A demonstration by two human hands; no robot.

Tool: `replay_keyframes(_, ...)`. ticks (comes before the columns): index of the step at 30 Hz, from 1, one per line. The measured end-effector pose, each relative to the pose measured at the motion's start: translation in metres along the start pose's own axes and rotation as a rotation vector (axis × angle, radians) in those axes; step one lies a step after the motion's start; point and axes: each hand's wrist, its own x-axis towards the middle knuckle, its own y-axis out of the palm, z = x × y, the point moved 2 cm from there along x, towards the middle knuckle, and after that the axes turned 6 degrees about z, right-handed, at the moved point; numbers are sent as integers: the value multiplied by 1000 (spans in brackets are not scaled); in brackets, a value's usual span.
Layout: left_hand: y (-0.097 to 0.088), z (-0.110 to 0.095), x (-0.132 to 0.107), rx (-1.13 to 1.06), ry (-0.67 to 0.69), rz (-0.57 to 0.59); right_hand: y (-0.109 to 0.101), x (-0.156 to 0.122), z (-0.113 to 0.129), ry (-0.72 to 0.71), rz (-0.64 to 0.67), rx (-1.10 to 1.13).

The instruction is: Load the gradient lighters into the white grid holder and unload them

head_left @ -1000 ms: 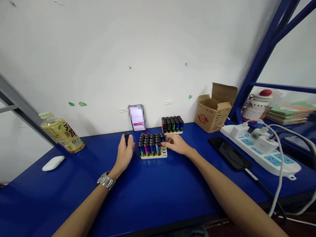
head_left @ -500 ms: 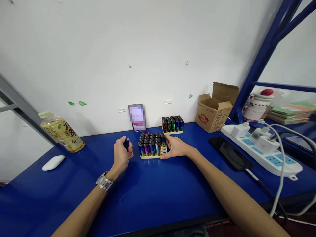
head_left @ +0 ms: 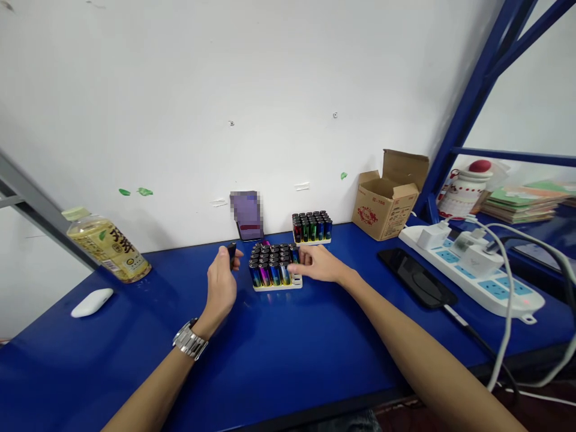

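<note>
My left hand [head_left: 221,279] is closed around a lighter [head_left: 232,255], held upright with its dark top showing above the fingers. To the right of it, a pale tray [head_left: 279,287] holds rows of upright lighters [head_left: 273,273] with black tops and shiny blue, purple and silver bodies. At the tray's right side, my right hand [head_left: 318,264] has its thumb and fingers closed about a blue lighter [head_left: 294,254] in the last column. Bare slots show at the tray's front right corner. Part of that column is hidden by the fingers.
Behind stands a second tray of lighters [head_left: 312,228]. A phone [head_left: 249,216] leans on the wall. Rightward are an opened cardboard box [head_left: 382,204], a black phone [head_left: 416,277] and a power strip [head_left: 472,270] with cables. A bottle [head_left: 110,246] and white case [head_left: 92,303] lie left.
My right thumb has risen from the tray's front corner to the lighter. The left hand has turned slightly, its lighter still in it. The view has shifted a little.
</note>
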Motion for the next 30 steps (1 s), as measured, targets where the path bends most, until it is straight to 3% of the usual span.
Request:
replay_keyframes(4,4,-18,-15,319,446,14,-1,-5,23,-110,-388,25)
replay_keyframes(8,17,-29,-36,394,806,92,14,-9,62,-285,-378,56)
replay_keyframes(10,23,-31,-43,390,890,173,21,-9,75,-312,-385,116)
replay_keyframes(12,26,-32,-47,390,911,212,21,-8,79,-267,-475,178)
replay_keyframes(16,20,-34,-40,374,830,142,4,-4,54,-103,-683,332)
replay_keyframes(19,9,-24,-18,292,619,32,-14,-1,26,-35,-726,368)
replay_keyframes(23,-1,7,31,43,147,3,-22,1,4,-2,-582,300)
replay_keyframes(26,4,21,66,-174,-52,126,-15,3,0,-49,-417,185)
replay_keyframes(30,19,17,97,-301,-202,249,-9,4,5,-111,-286,18)
